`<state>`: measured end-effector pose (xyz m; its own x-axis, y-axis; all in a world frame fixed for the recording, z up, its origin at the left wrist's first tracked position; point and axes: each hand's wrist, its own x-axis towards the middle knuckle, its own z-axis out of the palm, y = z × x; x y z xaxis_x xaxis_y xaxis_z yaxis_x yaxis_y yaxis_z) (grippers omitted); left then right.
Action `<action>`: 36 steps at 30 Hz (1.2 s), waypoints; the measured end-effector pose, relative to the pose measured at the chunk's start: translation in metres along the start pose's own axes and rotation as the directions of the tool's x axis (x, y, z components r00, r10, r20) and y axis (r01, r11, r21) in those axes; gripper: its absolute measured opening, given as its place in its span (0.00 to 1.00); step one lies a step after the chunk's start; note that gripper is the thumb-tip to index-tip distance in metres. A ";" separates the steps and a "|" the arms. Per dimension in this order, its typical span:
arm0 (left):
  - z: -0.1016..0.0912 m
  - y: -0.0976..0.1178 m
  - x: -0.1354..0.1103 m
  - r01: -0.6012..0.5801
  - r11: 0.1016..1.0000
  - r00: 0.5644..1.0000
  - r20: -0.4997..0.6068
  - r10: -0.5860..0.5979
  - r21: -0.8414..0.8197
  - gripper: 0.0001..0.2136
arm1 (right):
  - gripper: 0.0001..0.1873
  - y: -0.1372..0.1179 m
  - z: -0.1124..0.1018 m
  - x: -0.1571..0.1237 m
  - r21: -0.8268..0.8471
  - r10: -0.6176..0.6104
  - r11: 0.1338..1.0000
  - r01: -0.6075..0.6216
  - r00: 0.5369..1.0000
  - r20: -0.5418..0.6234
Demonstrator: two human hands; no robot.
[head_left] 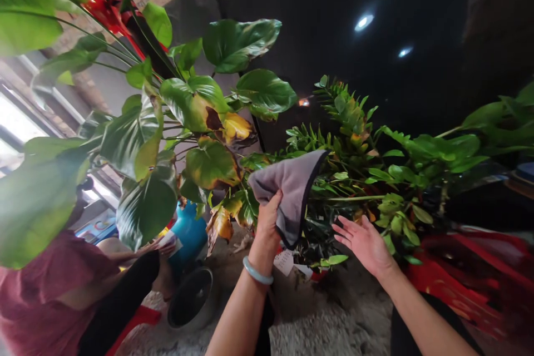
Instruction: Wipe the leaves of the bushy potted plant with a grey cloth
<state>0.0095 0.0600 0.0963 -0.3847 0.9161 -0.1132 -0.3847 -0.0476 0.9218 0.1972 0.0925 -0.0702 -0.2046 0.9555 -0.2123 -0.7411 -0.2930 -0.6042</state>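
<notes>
My left hand, with a pale bangle at the wrist, grips a grey cleaning cloth with a dark hem. The cloth spreads upward from the fingers, in front of the plants' foliage. To its right, my right hand is held palm up with fingers apart, and nothing lies in it. Just beyond that hand are the small glossy leaves of a green plant. Left of the cloth stands a large-leaved plant, some of its leaves yellowed and browned.
A seated person in a maroon shirt is at the left, near a blue vase-like container and a dark pot. Red bags or wrapping lie at the right. Behind the plants rises a glossy black panel.
</notes>
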 end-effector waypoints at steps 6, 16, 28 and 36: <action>-0.052 -0.068 -0.041 0.393 0.903 0.910 0.065 -0.409 0.175 0.20 | 0.25 -0.001 -0.002 -0.005 -0.059 0.119 0.991 -0.120 0.993 -0.013; 0.004 -0.016 0.001 0.049 0.998 0.994 -0.099 -0.051 -0.026 0.13 | 0.24 0.001 -0.001 -0.002 -0.021 0.020 1.000 -0.021 1.000 -0.012; -0.006 -0.023 -0.017 0.101 0.992 0.990 0.095 -0.108 0.078 0.19 | 0.21 -0.001 0.001 -0.005 0.013 0.015 1.000 -0.015 1.000 -0.004; -0.037 -0.072 -0.032 0.281 0.941 0.951 0.076 -0.299 0.191 0.17 | 0.22 0.003 -0.006 0.007 0.008 0.089 0.996 -0.089 0.996 0.005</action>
<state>0.0182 0.0194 0.0194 -0.1866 0.9159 -0.3553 -0.3094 0.2884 0.9061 0.1973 0.0978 -0.0777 -0.2733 0.9258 -0.2611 -0.7252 -0.3766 -0.5764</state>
